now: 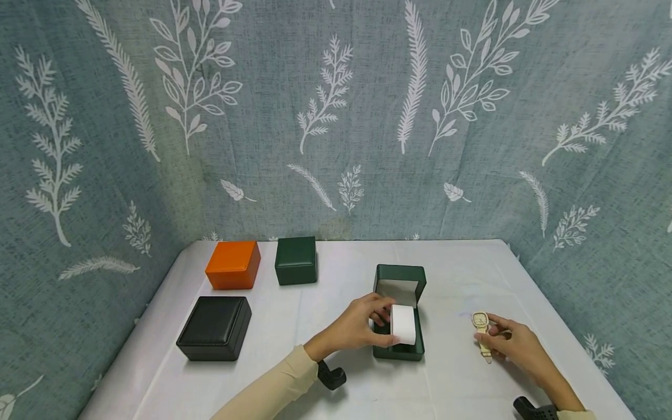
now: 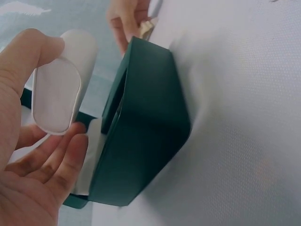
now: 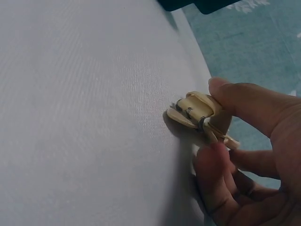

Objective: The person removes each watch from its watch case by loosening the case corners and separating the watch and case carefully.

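Left hand (image 1: 362, 326) pinching white cushion (image 1: 403, 324) over open green box (image 1: 399, 350) at mid-desk (image 1: 325, 373), right hand (image 1: 511, 338) right of box, fingers curled gripping cream watch (image 1: 481, 332) against desk surface

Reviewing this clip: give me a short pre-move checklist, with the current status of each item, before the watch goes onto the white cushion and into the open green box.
1. Left hand holds the white cushion between thumb and fingers: ok.
2. Right hand pinches the watch, which rests on the table: ok.
3. Open green box has its lid up: ok.
4. Cushion fully out of the box: cannot tell; the head view shows it over the box base.
5. Watch strap fastened or undone: cannot tell.
6. Closed orange box, closed green box and black box stand apart from the work: ok.
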The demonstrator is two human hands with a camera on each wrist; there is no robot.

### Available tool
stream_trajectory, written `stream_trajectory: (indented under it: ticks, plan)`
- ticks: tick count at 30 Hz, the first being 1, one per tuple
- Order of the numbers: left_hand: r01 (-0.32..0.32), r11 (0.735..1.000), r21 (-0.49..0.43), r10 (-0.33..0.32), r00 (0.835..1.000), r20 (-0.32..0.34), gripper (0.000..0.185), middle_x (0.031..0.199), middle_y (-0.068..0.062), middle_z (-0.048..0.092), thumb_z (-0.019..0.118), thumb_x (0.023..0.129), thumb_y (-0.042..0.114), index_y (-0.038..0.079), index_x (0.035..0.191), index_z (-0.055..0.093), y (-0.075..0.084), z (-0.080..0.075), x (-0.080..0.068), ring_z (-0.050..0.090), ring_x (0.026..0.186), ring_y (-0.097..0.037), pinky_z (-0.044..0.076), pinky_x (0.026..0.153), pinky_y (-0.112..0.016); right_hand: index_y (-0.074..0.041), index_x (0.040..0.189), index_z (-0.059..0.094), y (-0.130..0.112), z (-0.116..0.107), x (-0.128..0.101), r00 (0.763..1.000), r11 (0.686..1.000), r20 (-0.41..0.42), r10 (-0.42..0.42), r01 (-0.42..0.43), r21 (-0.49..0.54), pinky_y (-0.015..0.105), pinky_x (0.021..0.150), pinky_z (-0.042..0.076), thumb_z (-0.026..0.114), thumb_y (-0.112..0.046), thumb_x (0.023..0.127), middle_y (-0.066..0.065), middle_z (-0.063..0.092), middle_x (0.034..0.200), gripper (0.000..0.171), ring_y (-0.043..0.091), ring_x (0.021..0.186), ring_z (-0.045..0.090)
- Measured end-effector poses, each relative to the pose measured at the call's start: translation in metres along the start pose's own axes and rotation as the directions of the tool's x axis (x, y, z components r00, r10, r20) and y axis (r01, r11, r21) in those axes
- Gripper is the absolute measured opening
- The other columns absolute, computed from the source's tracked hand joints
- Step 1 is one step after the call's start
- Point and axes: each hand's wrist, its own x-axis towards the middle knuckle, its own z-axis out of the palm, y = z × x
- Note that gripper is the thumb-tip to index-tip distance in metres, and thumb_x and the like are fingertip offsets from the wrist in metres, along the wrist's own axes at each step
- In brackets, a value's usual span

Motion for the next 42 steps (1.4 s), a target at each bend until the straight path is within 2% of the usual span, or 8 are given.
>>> stream_trajectory:
  ticks: [8,15,19,27,34,42]
  plan:
    - [0.013,1.0,0.011,-0.013,1.0,0.0,0.071,0.118,-0.004,0.058,0.087,0.085,0.023,0.0,0.144,0.056,0.001,-0.001,0.0,0.066,0.096,-0.01,0.056,0.084,-0.022,0.005,0.154,0.041,0.001,-0.003,-0.004,0.999,0.999,0.003,-0.05,0.05,-0.008,0.032,0.059,0.054,0.077,-0.038,0.093,0.018,0.059,0.121,0.082,0.018,0.074,0.059]
    - [0.019,1.0,0.013,-0.019,1.0,0.0,0.071,0.117,-0.005,0.058,0.087,0.085,0.023,0.0,0.144,0.056,0.002,-0.001,-0.001,0.066,0.096,-0.01,0.056,0.084,-0.022,0.005,0.155,0.039,0.003,-0.004,-0.004,1.0,0.999,0.018,-0.006,0.006,0.047,0.033,0.062,0.056,0.078,-0.036,0.093,0.019,0.057,0.123,0.084,0.021,0.075,0.062]
    - [0.02,1.0,0.013,-0.02,1.0,-0.004,0.071,0.117,-0.005,0.058,0.088,0.084,0.023,0.0,0.143,0.056,0.002,-0.001,-0.001,0.066,0.096,-0.01,0.056,0.084,-0.021,0.003,0.156,0.038,0.003,-0.006,-0.005,1.0,0.998,0.018,-0.011,0.01,0.055,0.033,0.062,0.055,0.077,-0.035,0.094,0.019,0.057,0.124,0.083,0.02,0.078,0.063]
    - [0.04,0.999,0.01,-0.04,0.999,0.0,0.072,0.117,-0.005,0.058,0.087,0.085,0.023,-0.002,0.145,0.055,0.002,-0.002,-0.003,0.067,0.094,-0.011,0.057,0.085,-0.023,-0.004,0.156,0.041,-0.001,-0.012,-0.009,0.996,0.993,-0.022,-0.081,0.082,0.084,0.035,0.057,0.055,0.074,-0.036,0.097,0.021,0.055,0.129,0.074,0.021,0.076,0.062]
    - [0.039,0.999,0.03,-0.039,0.999,-0.001,0.072,0.117,-0.006,0.059,0.087,0.085,0.024,-0.001,0.144,0.055,0.001,-0.003,-0.004,0.065,0.094,-0.009,0.056,0.085,-0.021,-0.009,0.153,0.048,-0.015,-0.012,-0.011,0.983,0.984,-0.054,-0.173,0.175,0.019,0.033,0.064,0.053,0.073,-0.037,0.098,0.017,0.057,0.129,0.067,0.013,0.091,0.06]
    - [0.022,0.999,0.037,-0.022,1.0,-0.006,0.071,0.118,-0.006,0.059,0.087,0.085,0.025,-0.001,0.144,0.056,0.001,-0.003,-0.005,0.064,0.098,-0.01,0.055,0.086,-0.021,-0.011,0.149,0.053,-0.034,0.002,-0.009,0.969,0.969,-0.038,-0.244,0.246,0.032,0.031,0.068,0.054,0.077,-0.033,0.095,0.016,0.06,0.127,0.063,0.015,0.092,0.062]
